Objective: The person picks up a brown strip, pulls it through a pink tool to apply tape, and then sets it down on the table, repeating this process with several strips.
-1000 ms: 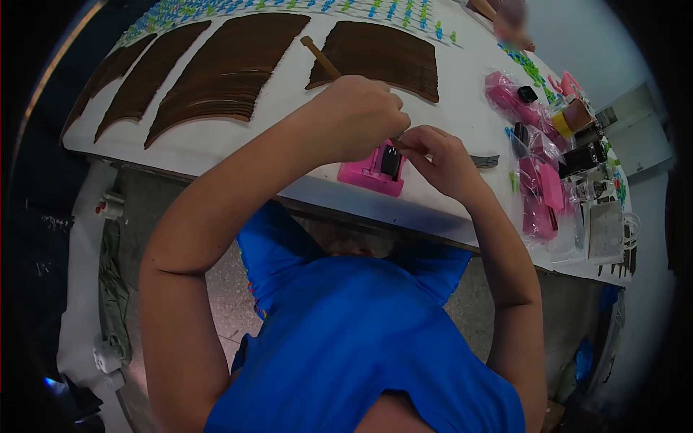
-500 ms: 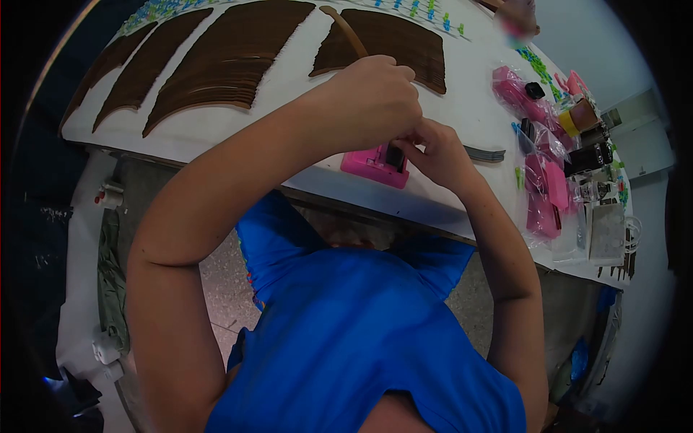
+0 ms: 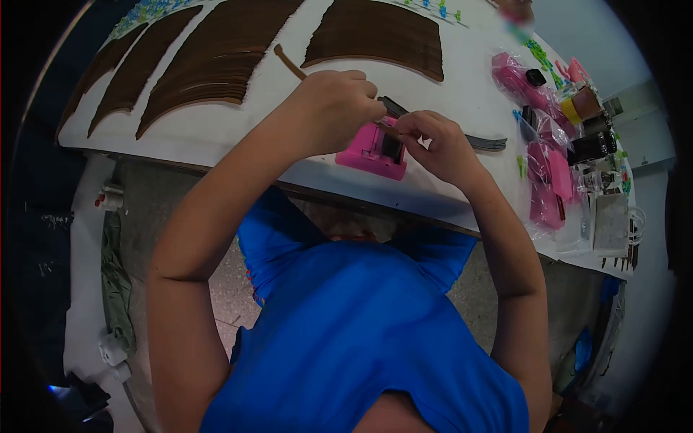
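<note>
The brown strip (image 3: 290,65) is held between both hands, above the pink device (image 3: 370,164), whose dark insert (image 3: 392,148) lies just on the near side of the right fingers. The left hand (image 3: 336,108) is curled almost closed around its middle; the right hand (image 3: 437,144) has thumb and fingertips pinched on its near end — a two-point hold that probably keeps the short stretch between them steady. Its long axis slants from the right fingertips through the left hand, the slightly bent free end pointing away and leftward beyond the left knuckles. Just right of the right hand lie grey strips (image 3: 486,143). Farther out, beyond both hands — brown rows (image 3: 375,40), perhaps laid side by side to stay orderly.
</note>
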The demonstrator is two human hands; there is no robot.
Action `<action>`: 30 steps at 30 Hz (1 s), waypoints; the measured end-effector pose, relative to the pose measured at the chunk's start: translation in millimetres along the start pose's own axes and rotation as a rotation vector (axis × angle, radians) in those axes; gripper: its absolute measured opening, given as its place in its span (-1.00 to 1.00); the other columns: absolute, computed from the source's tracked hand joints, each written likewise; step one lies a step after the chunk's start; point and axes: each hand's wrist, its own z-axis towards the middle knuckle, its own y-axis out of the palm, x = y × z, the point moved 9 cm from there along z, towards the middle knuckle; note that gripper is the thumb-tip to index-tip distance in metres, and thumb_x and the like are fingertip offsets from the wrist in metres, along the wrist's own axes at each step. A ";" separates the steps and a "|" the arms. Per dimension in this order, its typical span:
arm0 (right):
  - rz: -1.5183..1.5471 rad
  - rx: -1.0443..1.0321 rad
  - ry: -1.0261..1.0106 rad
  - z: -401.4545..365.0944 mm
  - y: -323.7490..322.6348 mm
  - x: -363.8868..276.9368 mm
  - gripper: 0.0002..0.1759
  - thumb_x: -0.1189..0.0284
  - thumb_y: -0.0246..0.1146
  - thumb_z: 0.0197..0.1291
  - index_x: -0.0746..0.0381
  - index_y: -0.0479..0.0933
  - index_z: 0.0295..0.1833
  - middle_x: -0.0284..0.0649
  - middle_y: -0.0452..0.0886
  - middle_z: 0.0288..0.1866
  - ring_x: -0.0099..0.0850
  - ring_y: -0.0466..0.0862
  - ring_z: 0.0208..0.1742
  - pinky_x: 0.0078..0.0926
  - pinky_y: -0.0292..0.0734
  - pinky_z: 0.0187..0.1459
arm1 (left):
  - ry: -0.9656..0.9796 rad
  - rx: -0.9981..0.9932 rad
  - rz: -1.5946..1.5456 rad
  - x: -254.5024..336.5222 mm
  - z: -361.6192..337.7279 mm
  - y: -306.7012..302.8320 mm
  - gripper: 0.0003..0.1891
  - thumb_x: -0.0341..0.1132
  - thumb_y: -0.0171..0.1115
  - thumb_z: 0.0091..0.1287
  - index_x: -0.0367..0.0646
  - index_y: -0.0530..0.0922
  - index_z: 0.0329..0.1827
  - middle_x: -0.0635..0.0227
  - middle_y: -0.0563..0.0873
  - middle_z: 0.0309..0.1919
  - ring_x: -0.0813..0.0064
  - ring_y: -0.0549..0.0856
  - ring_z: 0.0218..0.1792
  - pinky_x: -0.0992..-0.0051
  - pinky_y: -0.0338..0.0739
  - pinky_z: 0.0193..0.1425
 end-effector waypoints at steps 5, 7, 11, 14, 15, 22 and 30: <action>-0.038 -0.016 -0.017 -6.1 -6.2 -6.6 -0.73 0.66 0.38 0.28 0.20 0.77 0.06 -0.17 0.79 -0.15 -0.22 0.79 -0.13 -0.31 0.76 -0.14 | -0.041 0.099 -0.078 2.2 -15.1 18.1 -0.83 -0.51 0.43 0.17 -0.09 0.77 -0.19 0.34 0.77 -0.27 0.28 0.76 -0.15 0.28 0.73 -0.13; -0.012 -0.042 0.004 -8.3 -7.5 -4.2 -0.72 0.67 0.36 0.28 0.17 0.79 0.04 -0.18 0.79 -0.16 -0.22 0.78 -0.14 -0.30 0.75 -0.15 | -0.056 0.163 -0.137 2.6 -18.7 20.6 -0.82 -0.51 0.44 0.17 -0.09 0.77 -0.17 0.34 0.78 -0.24 0.27 0.77 -0.15 0.27 0.73 -0.15; -0.016 -0.056 0.021 -13.2 -11.1 -0.8 -0.71 0.67 0.36 0.26 0.17 0.80 0.04 -0.18 0.78 -0.17 -0.22 0.77 -0.14 -0.28 0.73 -0.16 | -0.078 0.183 -0.177 6.1 -18.1 27.1 -0.81 -0.51 0.45 0.16 -0.09 0.77 -0.16 0.34 0.78 -0.24 0.26 0.78 -0.15 0.26 0.73 -0.15; -0.033 -0.059 0.012 -16.1 -13.1 1.1 -0.70 0.68 0.35 0.24 0.17 0.80 0.03 -0.18 0.78 -0.17 -0.22 0.77 -0.15 -0.27 0.72 -0.15 | -0.072 0.214 -0.188 9.0 -17.4 29.0 -0.79 -0.51 0.46 0.15 -0.10 0.77 -0.15 0.33 0.78 -0.25 0.25 0.78 -0.16 0.25 0.73 -0.16; -0.036 -0.063 0.013 -17.0 -13.1 2.0 -0.70 0.68 0.35 0.23 0.17 0.80 0.03 -0.18 0.78 -0.17 -0.22 0.77 -0.16 -0.27 0.72 -0.15 | -0.078 0.203 -0.198 9.2 -17.2 31.1 -0.79 -0.51 0.46 0.14 -0.10 0.78 -0.15 0.32 0.78 -0.25 0.25 0.78 -0.16 0.26 0.73 -0.15; -0.060 -0.055 -0.005 -19.8 -12.2 3.4 -0.69 0.68 0.34 0.23 0.18 0.79 0.04 -0.17 0.77 -0.17 -0.22 0.76 -0.17 -0.26 0.72 -0.14 | -0.076 0.196 -0.218 9.5 -16.7 33.7 -0.79 -0.52 0.46 0.13 -0.12 0.78 -0.17 0.29 0.79 -0.23 0.25 0.79 -0.15 0.26 0.74 -0.13; -0.045 -0.045 0.012 -22.8 -11.2 5.6 -0.69 0.67 0.34 0.24 0.17 0.79 0.05 -0.17 0.76 -0.17 -0.22 0.76 -0.18 -0.26 0.71 -0.14 | -0.065 0.189 -0.219 9.5 -16.0 33.1 -0.79 -0.54 0.45 0.14 -0.13 0.77 -0.16 0.29 0.79 -0.22 0.23 0.78 -0.15 0.25 0.74 -0.11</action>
